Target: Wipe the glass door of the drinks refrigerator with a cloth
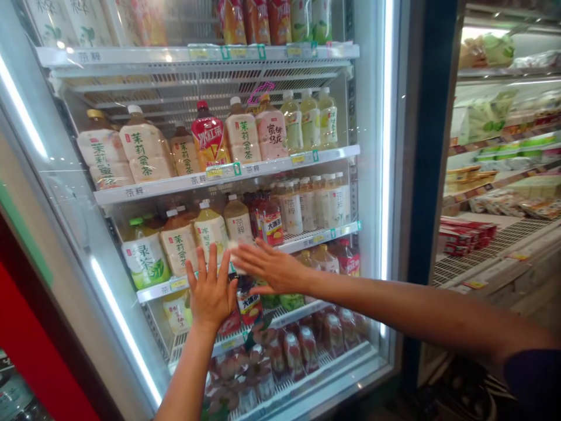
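Note:
My left hand (213, 292) is spread with its palm toward the glass door of a drinks fridge, and it holds nothing. To its right, my right hand (272, 266) reaches across with fingers stretched flat over a small white cloth (236, 254). Only a blurred edge of the cloth shows by the fingertips, so its exact kind is unclear. Behind the hands, through the glass, stand a green-capped tea bottle (144, 254), a cream-labelled tea bottle (179, 242) and a red-labelled bottle (269, 219). Parts of the lower shelves are hidden by my hands and forearms.
Shelves of bottled drinks (245, 131) fill the fridge, with bright light strips (385, 146) along both sides. A dark blue post (432, 175) separates it from an open chilled shelf (495, 234) of packaged food. A red panel (30, 327) borders the lower left.

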A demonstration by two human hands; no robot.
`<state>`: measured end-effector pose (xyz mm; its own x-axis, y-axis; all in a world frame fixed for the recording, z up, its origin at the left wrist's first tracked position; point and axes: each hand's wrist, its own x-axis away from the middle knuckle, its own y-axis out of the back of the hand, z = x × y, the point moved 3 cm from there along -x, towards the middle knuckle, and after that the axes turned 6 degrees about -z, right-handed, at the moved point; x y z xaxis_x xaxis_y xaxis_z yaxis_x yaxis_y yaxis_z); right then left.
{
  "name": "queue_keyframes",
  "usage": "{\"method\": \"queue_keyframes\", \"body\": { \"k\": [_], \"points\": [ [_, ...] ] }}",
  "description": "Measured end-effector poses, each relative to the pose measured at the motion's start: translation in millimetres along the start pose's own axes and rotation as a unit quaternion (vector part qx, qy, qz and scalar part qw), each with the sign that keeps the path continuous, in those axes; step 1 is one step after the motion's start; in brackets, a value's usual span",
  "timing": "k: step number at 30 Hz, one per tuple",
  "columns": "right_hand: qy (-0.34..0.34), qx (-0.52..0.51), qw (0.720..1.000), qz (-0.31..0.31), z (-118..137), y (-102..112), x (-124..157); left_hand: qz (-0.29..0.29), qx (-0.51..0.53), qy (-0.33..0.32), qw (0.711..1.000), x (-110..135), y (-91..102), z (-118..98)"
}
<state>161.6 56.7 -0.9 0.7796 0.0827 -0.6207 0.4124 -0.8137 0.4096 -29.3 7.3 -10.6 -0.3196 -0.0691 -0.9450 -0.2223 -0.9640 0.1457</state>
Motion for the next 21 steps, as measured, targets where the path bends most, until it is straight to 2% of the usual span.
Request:
{"method": "queue_keyframes", "body": {
  "k": [2, 3, 4, 5, 8, 10, 12, 15, 17, 19, 21],
  "points": [
    [-0.102, 0.016, 0.995, -0.010, -22, 8, -17, -0.005, 0.000, 0.001, 1.000, 0, -0.2, -1],
    [-0.125, 0.017, 0.992, -0.014, -22, 8, -17, -0.007, 0.000, 0.001, 1.000, 0, -0.3, -1],
    [-0.118, 0.013, 0.993, -0.014, -13, 6, -10, -0.008, -0.001, -0.001, 1.000, 0, -0.3, -1],
    [-0.084, 0.005, 0.996, -0.012, 1, 1, 2, -0.008, -0.003, -0.004, 1.000, 0, -0.2, -1],
    [0.093, -0.018, 0.995, 0.006, 47, -15, 49, -0.009, -0.016, -0.014, 1.000, -1, 1.2, -2],
    [0.143, -0.022, 0.989, 0.019, 49, -17, 61, -0.011, -0.020, -0.015, 1.000, -2, 2.1, -2],
    [0.093, -0.013, 0.995, 0.021, 23, -8, 46, -0.011, -0.017, -0.011, 1.000, -2, 2.0, -2],
    [-0.071, 0.017, 0.997, -0.003, -27, 12, 8, -0.017, -0.010, -0.007, 1.000, -1, 0.9, -2],
    [-0.139, 0.029, 0.990, -0.016, -36, 14, 1, -0.022, -0.013, -0.004, 1.000, -1, 0.1, -2],
    [-0.112, 0.016, 0.994, -0.010, -16, 5, 16, -0.024, -0.021, -0.002, 1.000, -1, -0.1, -2],
    [-0.009, -0.012, 1.000, 0.012, 15, -7, 42, -0.026, -0.024, -0.007, 0.999, -2, 0.5, -3]
  ]
}}
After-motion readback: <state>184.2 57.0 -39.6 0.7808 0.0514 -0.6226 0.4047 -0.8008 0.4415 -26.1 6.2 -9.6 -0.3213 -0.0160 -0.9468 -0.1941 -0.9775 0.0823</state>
